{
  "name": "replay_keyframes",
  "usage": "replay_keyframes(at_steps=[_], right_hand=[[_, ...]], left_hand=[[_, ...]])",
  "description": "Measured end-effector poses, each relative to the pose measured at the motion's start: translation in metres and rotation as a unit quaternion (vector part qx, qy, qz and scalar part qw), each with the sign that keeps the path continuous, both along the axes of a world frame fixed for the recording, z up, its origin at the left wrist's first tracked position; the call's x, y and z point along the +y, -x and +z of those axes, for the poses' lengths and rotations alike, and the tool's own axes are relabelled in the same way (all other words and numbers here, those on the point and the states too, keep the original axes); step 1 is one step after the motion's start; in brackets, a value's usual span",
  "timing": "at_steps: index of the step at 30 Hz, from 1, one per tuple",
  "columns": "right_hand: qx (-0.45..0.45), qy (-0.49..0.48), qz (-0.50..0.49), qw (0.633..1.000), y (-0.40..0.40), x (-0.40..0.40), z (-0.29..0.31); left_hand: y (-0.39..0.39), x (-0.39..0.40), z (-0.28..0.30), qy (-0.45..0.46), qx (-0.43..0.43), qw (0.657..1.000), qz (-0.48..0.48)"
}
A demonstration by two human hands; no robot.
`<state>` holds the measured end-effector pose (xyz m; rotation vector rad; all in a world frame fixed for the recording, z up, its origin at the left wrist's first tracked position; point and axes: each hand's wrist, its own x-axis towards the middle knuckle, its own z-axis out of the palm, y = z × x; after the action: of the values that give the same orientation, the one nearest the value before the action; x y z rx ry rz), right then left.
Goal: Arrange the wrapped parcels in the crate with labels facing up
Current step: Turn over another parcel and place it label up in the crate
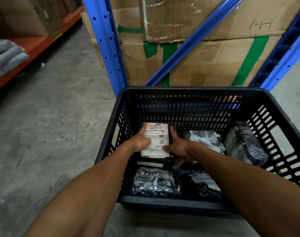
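Note:
A black slotted plastic crate (183,91) stands on the floor with several black-wrapped parcels inside. Both hands hold one parcel (158,134) at the crate's far left, its white barcode label facing up. My left hand (140,140) grips its left edge with the thumb on the label. My right hand (178,147) grips its right edge. Another parcel (152,183) lies at the near left, one (205,139) lies in the middle, and one (246,144) leans against the right wall. A further parcel (202,183) lies at the near right.
A blue rack upright (104,45) and diagonal brace (193,40) stand just behind the crate, with taped cardboard boxes (214,62) stacked behind them. An orange shelf (34,47) with folded grey cloth (5,55) runs along the left. Concrete floor (60,108) lies between.

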<state>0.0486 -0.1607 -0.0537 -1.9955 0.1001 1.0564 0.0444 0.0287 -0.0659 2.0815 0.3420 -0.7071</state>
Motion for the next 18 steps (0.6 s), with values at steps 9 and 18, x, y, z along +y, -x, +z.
replay_keyframes(at_steps=[9,18], right_hand=[[-0.001,-0.018,-0.004,1.0,-0.005,0.001,-0.003],[-0.001,0.002,0.003,1.0,-0.003,0.002,0.004]], left_hand=[[-0.003,0.0,-0.004,0.043,0.01,0.999,0.029],[0.0,-0.008,0.001,-0.002,-0.003,0.999,0.036]])
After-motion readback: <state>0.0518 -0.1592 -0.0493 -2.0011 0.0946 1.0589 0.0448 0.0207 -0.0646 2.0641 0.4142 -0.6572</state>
